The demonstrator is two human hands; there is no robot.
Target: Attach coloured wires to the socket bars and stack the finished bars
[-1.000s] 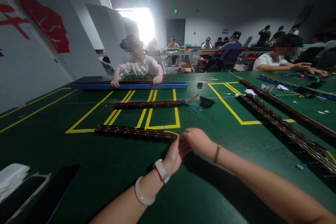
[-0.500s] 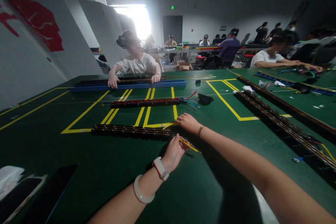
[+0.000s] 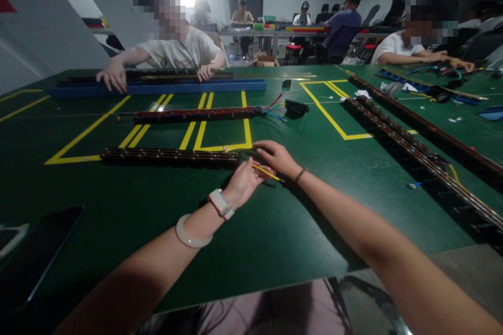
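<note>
My left hand [image 3: 244,184], palm partly turned up, holds a yellow wire [image 3: 268,171] between thumb and fingers. The wire's bare tip points right, towards me. Just beyond it, my right hand [image 3: 278,157] hovers with fingers bent and slightly apart; I see nothing in them. Both hands are at the right end of a long dark strip [image 3: 168,157] with metallic rods along its top, lying crosswise on the green table [image 3: 298,251]. A small dark ring-like end lies below the wire.
Farther back lies a dark bundle [image 3: 192,114] with red and blue wires, beside a black piece [image 3: 296,108]. A co-worker's hands rest on a blue channel [image 3: 168,87]. Long dark strips [image 3: 416,149] run along the right. A dark flat panel [image 3: 51,246] lies at the left.
The view has tilted down, bringing the near table edge into sight. My right hand's fingers have parted from a yellow wire end. My left hand keeps hold of its yellow wire.
</note>
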